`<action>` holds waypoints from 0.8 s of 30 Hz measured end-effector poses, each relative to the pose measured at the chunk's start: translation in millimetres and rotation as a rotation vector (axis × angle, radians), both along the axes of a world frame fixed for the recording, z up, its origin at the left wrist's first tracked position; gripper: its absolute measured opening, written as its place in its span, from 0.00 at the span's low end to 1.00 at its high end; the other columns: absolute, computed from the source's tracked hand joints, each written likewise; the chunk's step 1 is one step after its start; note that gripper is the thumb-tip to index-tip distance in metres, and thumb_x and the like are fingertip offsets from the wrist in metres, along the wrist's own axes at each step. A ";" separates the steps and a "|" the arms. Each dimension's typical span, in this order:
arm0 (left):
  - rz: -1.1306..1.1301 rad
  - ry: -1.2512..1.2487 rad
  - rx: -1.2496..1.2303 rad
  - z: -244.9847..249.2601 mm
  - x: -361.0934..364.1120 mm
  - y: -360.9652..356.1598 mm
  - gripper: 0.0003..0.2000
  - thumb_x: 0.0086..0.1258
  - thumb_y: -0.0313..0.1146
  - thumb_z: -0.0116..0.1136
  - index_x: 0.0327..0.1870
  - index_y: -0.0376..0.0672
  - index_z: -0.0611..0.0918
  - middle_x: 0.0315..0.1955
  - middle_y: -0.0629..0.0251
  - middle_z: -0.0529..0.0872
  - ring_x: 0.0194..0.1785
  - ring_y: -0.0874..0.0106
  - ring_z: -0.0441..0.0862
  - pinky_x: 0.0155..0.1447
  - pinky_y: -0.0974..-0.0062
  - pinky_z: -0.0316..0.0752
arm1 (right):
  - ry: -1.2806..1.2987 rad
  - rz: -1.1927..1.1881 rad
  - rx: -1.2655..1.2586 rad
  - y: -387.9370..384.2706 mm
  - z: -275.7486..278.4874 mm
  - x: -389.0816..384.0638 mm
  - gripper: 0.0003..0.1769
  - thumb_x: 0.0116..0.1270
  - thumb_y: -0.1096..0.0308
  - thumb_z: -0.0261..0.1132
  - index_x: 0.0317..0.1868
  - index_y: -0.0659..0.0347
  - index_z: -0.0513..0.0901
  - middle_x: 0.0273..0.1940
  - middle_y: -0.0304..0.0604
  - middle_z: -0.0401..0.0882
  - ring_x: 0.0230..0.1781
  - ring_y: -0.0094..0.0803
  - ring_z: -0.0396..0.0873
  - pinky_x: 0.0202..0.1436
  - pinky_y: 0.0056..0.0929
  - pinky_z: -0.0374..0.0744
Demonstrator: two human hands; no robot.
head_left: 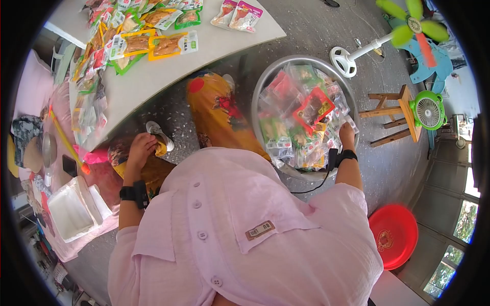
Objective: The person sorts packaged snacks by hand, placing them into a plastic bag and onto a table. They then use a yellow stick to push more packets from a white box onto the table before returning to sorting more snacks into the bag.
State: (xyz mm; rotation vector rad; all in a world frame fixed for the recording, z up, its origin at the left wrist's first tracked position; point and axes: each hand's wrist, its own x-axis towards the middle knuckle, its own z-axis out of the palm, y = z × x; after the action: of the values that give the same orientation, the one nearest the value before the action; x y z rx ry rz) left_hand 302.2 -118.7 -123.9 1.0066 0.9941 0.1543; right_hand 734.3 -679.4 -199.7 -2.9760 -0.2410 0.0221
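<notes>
My right hand [347, 133] reaches over the right side of a big metal basin [259, 84] piled with sealed food packets. Its fingers are closed at the edge of a clear food packet [349, 123]. A red-edged packet [313, 109] of dark food lies on top of the pile, with green-and-clear packets [276, 133] beside it. My left hand [142, 149] hangs above my patterned trouser leg, its fingers curled together and nothing visible in them. Ahead of it stands a pale table [204, 56] with a heap of packets [130, 45]. Two purple-edged packets [238, 15] lie apart from that heap.
Right of the basin are a white-based floor fan [344, 61], a wooden stool [403, 113] with a green fan [427, 110], and a red tub [393, 237]. At left, a white foam box [74, 209] and a phone [69, 165] rest on a pink-covered surface.
</notes>
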 end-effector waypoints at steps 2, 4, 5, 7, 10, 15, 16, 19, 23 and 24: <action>-0.006 -0.021 0.004 5.8 0.7 -1.3 0.08 0.60 0.34 0.49 0.38 0.45 0.69 0.34 0.66 0.75 0.40 0.72 0.73 0.44 0.75 0.68 | 0.099 0.005 0.029 20.9 -25.3 -20.9 0.10 0.54 0.67 0.47 0.28 0.63 0.72 0.31 0.58 0.73 0.35 0.53 0.72 0.38 0.44 0.69; 0.013 -0.040 0.002 4.5 -1.3 -0.4 0.07 0.60 0.33 0.49 0.38 0.45 0.69 0.34 0.66 0.75 0.40 0.72 0.73 0.44 0.75 0.68 | 0.155 0.091 0.067 48.2 -40.5 -35.6 0.11 0.55 0.65 0.47 0.30 0.63 0.72 0.30 0.58 0.73 0.34 0.53 0.72 0.37 0.44 0.70; 0.025 -0.049 0.002 3.0 -2.8 0.0 0.07 0.60 0.33 0.49 0.37 0.45 0.69 0.34 0.66 0.75 0.40 0.72 0.73 0.44 0.75 0.68 | 0.170 0.155 0.102 63.1 -44.5 -40.3 0.12 0.56 0.64 0.46 0.31 0.62 0.72 0.30 0.58 0.73 0.33 0.53 0.72 0.37 0.45 0.70; 0.039 -0.053 0.000 1.5 -2.7 -2.4 0.08 0.59 0.33 0.49 0.37 0.43 0.69 0.32 0.65 0.75 0.38 0.72 0.73 0.42 0.76 0.68 | 0.154 0.202 0.194 110.6 -25.6 -50.8 0.12 0.56 0.64 0.47 0.31 0.62 0.73 0.29 0.58 0.73 0.32 0.53 0.72 0.36 0.43 0.70; 0.081 -0.120 -0.016 -1.2 -10.7 0.5 0.09 0.59 0.34 0.50 0.37 0.42 0.69 0.32 0.63 0.76 0.38 0.72 0.74 0.41 0.77 0.69 | 0.072 0.377 0.423 179.9 8.7 -51.5 0.08 0.53 0.68 0.51 0.29 0.63 0.73 0.29 0.54 0.74 0.32 0.49 0.73 0.35 0.38 0.71; 0.096 -0.180 0.034 26.2 -14.1 -4.1 0.06 0.60 0.33 0.48 0.34 0.44 0.70 0.32 0.66 0.76 0.39 0.74 0.73 0.44 0.76 0.69 | 0.035 0.633 0.703 306.2 86.0 -83.2 0.07 0.54 0.72 0.53 0.33 0.65 0.73 0.30 0.50 0.74 0.29 0.41 0.73 0.33 0.31 0.71; 0.111 -0.197 0.063 31.3 -18.0 -3.3 0.05 0.60 0.33 0.48 0.34 0.43 0.70 0.32 0.67 0.76 0.39 0.75 0.73 0.44 0.77 0.69 | 0.031 0.694 0.773 327.4 93.4 -92.3 0.06 0.54 0.73 0.54 0.33 0.65 0.73 0.30 0.50 0.74 0.30 0.40 0.73 0.33 0.31 0.71; 0.156 -0.256 0.153 51.2 -35.2 0.3 0.05 0.61 0.33 0.47 0.35 0.43 0.71 0.32 0.67 0.76 0.38 0.75 0.73 0.43 0.78 0.68 | -0.089 0.968 0.857 382.3 106.5 -119.1 0.06 0.53 0.74 0.54 0.33 0.66 0.72 0.30 0.51 0.73 0.30 0.44 0.72 0.36 0.33 0.71; 0.236 -0.330 0.327 89.7 -74.4 9.9 0.06 0.62 0.33 0.47 0.35 0.42 0.72 0.31 0.68 0.76 0.37 0.78 0.72 0.42 0.82 0.68 | -0.027 1.099 0.834 424.4 106.7 -149.7 0.07 0.51 0.76 0.54 0.32 0.66 0.72 0.30 0.52 0.72 0.32 0.46 0.71 0.38 0.36 0.70; 0.269 -0.333 0.375 94.6 -87.2 13.6 0.06 0.62 0.33 0.47 0.35 0.42 0.72 0.31 0.69 0.76 0.37 0.79 0.72 0.42 0.82 0.67 | -0.053 1.136 0.836 430.9 105.2 -155.7 0.06 0.50 0.76 0.54 0.32 0.66 0.72 0.30 0.52 0.72 0.32 0.46 0.71 0.38 0.36 0.69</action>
State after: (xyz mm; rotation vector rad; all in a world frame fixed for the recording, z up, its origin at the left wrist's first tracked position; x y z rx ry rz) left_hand 215.0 -105.1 -29.3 1.1359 0.8027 0.7303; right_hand 578.7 -248.5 -94.5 -1.7040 -1.4550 -0.0224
